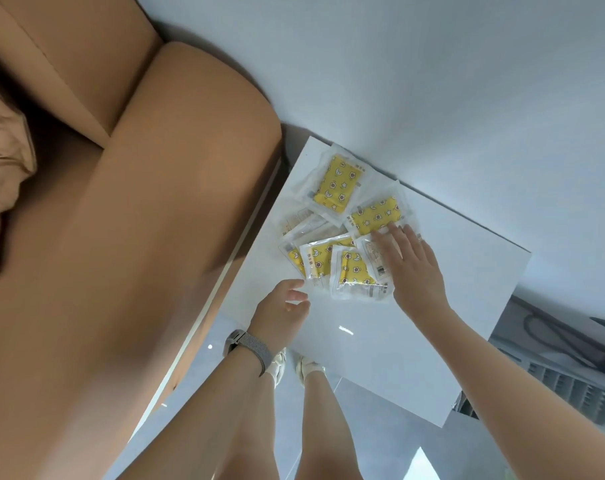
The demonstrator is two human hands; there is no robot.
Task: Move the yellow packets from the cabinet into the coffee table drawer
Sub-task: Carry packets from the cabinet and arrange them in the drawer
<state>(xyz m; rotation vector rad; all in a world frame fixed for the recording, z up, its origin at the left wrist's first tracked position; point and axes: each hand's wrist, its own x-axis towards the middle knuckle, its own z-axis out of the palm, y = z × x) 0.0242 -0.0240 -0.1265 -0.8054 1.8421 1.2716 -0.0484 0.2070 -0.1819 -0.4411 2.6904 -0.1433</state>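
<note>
Packets [342, 233], glossy clear plastic sleeves with yellow star-print inserts, lie overlapped in a loose pile on the smooth white cabinet top [380, 327]. Right hand [410, 268] grip: fingers spread flat, pressing the pile's right side. Left hand [282, 310] grip: fingers loosely curled, holding nothing, just left of the pile.

**Bare arms, watch, ring, pale sandals**

Both arms bare, no sleeves. Left wrist: watch [232, 342] with grey woven mesh band [252, 353]. Right hand [410, 268]: thin ring [420, 239] on one finger. Legs bare; light cream strappy sandals [306, 368] toward 6 o'clock.
</note>
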